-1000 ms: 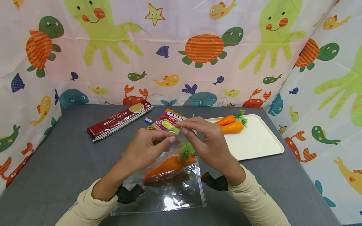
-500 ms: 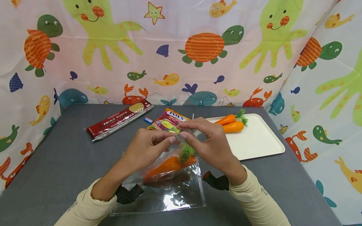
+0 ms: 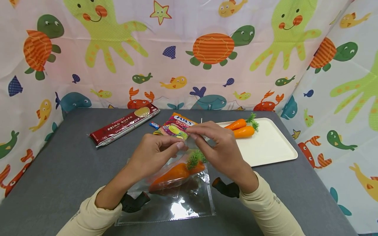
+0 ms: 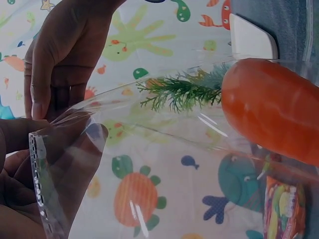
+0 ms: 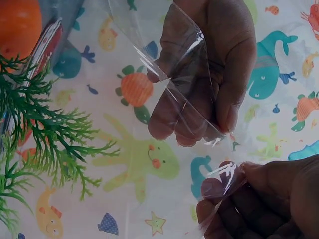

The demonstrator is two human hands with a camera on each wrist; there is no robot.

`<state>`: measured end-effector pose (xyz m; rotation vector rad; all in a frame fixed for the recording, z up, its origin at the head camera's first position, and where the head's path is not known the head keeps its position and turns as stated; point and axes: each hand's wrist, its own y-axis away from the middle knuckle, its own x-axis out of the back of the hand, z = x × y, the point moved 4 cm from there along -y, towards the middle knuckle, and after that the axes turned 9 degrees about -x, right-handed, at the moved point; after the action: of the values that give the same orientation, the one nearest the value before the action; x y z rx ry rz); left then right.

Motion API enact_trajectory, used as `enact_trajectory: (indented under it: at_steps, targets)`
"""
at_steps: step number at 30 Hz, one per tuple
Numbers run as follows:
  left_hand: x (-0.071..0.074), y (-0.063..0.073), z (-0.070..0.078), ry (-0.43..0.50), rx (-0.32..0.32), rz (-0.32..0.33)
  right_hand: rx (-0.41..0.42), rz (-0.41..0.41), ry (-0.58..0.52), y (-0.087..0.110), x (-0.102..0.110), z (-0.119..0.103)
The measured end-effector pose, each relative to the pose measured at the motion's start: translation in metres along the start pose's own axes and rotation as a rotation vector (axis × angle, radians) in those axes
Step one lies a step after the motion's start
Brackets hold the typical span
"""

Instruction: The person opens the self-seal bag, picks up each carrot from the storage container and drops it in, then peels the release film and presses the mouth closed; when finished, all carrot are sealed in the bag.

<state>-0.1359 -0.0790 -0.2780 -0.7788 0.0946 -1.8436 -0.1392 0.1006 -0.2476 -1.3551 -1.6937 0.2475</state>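
A clear plastic bag (image 3: 192,203) with orange carrots (image 3: 172,173) and green tops inside lies on the table in front of me. Its upper edge is raised between both hands. My left hand (image 3: 155,152) pinches that edge between thumb and forefinger. On the other side my right hand (image 3: 220,149) pinches the film with its thumb and fingertips, close to the left fingertips. In the right wrist view the film (image 5: 227,174) stretches between the two hands. The left wrist view shows a carrot (image 4: 271,107) behind the film and the bag's serrated edge (image 4: 37,174).
A cream tray (image 3: 270,144) with two carrots (image 3: 243,132) stands at the right. Behind the hands lie a Fox's candy bag (image 3: 174,126) and a small blue-wrapped candy (image 3: 154,125). A red spaghetti pack (image 3: 124,126) is at the back left, near the patterned curtain (image 3: 177,42).
The right hand has drifted very slightly to the right. The left hand, bag and carrots stay almost where they were.
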Motion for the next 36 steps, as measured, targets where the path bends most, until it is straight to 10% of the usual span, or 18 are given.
enact_trajectory:
  at_steps: [21, 36]
  targets:
    - [0.001, 0.002, 0.004, -0.008, 0.001, 0.003, 0.012, 0.025, 0.174, 0.0, -0.003, -0.005]
    - [-0.006, 0.002, 0.007, 0.092, -0.016, -0.01, -0.036, 0.1, 0.035, -0.005, -0.008, 0.01]
